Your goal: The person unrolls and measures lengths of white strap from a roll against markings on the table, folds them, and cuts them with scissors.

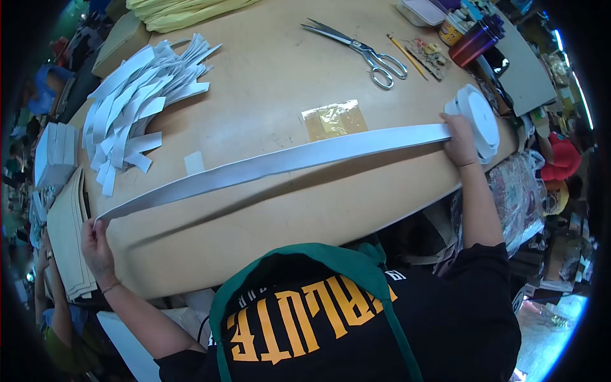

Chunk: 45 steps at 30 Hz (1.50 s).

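A long white band [273, 167] spans the front of the table, slightly above its surface, with a shadow below it. My left hand [98, 251] is closed on its free end at the table's left edge. At the other end, my right hand [459, 141] grips the band right beside a white roll [478, 121], from which the band seems to come. A heap of cut white strips [143, 102] lies at the back left. Behind the band, a small white piece [194, 163] and a patch of clear tape [335, 120] are on the table.
Large scissors [363, 51] lie at the back, beside a pencil [407, 56]. A dark red bottle [477, 41] and small containers crowd the right corner. Yellow cloth [184, 11] rests at the far edge. Stacked beige sheets [69, 235] stand at the left, near another person's arm [57, 293].
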{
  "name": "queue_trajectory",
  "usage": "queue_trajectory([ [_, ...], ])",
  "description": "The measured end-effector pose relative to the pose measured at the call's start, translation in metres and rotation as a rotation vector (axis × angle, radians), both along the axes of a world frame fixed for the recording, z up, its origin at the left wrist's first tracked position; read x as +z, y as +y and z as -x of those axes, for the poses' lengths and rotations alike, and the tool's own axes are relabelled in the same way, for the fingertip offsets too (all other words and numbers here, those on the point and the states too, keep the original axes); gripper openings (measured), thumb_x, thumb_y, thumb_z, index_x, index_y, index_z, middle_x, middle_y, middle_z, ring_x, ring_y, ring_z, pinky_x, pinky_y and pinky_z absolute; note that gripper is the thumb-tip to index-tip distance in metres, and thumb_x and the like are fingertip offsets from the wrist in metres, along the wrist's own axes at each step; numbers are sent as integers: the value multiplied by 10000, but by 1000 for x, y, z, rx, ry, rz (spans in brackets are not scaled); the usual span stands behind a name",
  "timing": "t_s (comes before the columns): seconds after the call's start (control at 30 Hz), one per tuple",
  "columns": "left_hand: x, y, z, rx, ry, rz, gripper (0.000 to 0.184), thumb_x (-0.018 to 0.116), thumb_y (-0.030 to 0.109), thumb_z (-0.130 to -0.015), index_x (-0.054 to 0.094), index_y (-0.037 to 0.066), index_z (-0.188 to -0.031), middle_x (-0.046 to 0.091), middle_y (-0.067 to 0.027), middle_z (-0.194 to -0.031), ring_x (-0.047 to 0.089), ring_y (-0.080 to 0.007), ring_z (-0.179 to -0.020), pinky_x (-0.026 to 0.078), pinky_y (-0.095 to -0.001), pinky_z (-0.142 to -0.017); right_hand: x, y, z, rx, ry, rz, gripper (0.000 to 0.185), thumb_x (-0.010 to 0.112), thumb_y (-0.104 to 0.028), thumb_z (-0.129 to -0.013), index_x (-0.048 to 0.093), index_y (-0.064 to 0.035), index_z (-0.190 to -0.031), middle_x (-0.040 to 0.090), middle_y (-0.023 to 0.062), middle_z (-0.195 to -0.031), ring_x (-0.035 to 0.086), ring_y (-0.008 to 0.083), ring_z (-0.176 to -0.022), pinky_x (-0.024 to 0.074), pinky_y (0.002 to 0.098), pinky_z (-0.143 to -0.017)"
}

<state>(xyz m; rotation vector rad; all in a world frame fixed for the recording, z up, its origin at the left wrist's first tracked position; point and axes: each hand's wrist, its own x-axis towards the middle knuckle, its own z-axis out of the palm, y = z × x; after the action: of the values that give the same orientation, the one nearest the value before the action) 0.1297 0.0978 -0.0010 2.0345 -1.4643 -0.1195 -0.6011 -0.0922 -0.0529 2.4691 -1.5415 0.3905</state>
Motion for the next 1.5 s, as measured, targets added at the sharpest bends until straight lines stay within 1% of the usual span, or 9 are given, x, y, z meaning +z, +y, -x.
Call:
queue_trajectory([
  [0.43,41,-4,63,-301,391,-136,210,554,178,-908,514,11,-787,461,-2,-742,419,-80,-686,337,-206,-633,-19,-58,32,-429,113,340,385,514,-86,-790,562,-226,-1146,555,8,-1127,446,167,-1176,163,640,-999],
  [0.67,71,18,74,-376,246,-47,156,599,107,-840,527,-3,-755,488,-55,-722,482,-149,-685,371,-254,-624,-20,-70,1,-556,224,-99,638,585,-102,-722,416,-258,-1317,411,69,-1347,347,261,-1285,162,692,-985],
  [0.73,91,15,98,-397,80,-91,129,616,84,-800,536,-3,-749,495,-90,-723,501,-206,-679,390,-293,-613,61,-30,-85,-452,150,-361,830,677,-145,-611,351,-259,-1366,328,126,-1410,298,319,-1313,187,626,-1031],
  [0.8,107,9,116,-465,-57,-111,105,617,54,-770,534,-8,-753,493,-113,-722,508,-248,-674,396,-318,-604,119,-9,-160,227,-30,-593,967,764,-262,-547,323,-79,-1388,299,165,-1434,234,351,-1345,216,405,-1089],
  [0.87,121,2,129,-577,-179,-79,88,602,17,-751,523,-17,-768,482,-124,-720,502,-274,-669,388,-330,-596,130,30,-268,852,-270,-391,961,765,-439,-637,330,29,-1356,371,165,-1391,292,334,-1321,231,435,-1067],
  [1.07,138,-7,138,-652,-224,-50,98,613,36,-753,533,-17,-769,505,-146,-734,511,-311,-666,397,-353,-597,120,96,-417,818,-691,-902,405,664,-317,-804,566,-9,-1047,612,148,-875,610,307,-878,480,397,-764],
  [1.1,130,-8,132,-622,-193,-35,97,613,39,-757,535,-17,-775,506,-149,-734,512,-311,-663,397,-352,-596,104,98,-417,839,-910,-814,190,648,-154,-846,604,-9,-961,615,46,-773,561,101,-680,462,239,-644],
  [1.27,42,-26,167,-429,1115,233,134,642,92,-846,584,7,-931,597,-1,-810,529,-41,-715,439,-186,-644,94,85,-392,514,-1046,-1176,241,641,-214,-850,624,15,-922,622,60,-747,567,94,-684,460,242,-622],
  [1.5,16,-42,212,-310,1276,292,177,645,101,-844,589,-12,-968,622,-31,-841,558,-59,-751,458,-196,-674,77,75,-366,346,-1244,-1311,241,652,-206,-850,625,18,-935,624,33,-785,562,69,-711,457,212,-646],
])
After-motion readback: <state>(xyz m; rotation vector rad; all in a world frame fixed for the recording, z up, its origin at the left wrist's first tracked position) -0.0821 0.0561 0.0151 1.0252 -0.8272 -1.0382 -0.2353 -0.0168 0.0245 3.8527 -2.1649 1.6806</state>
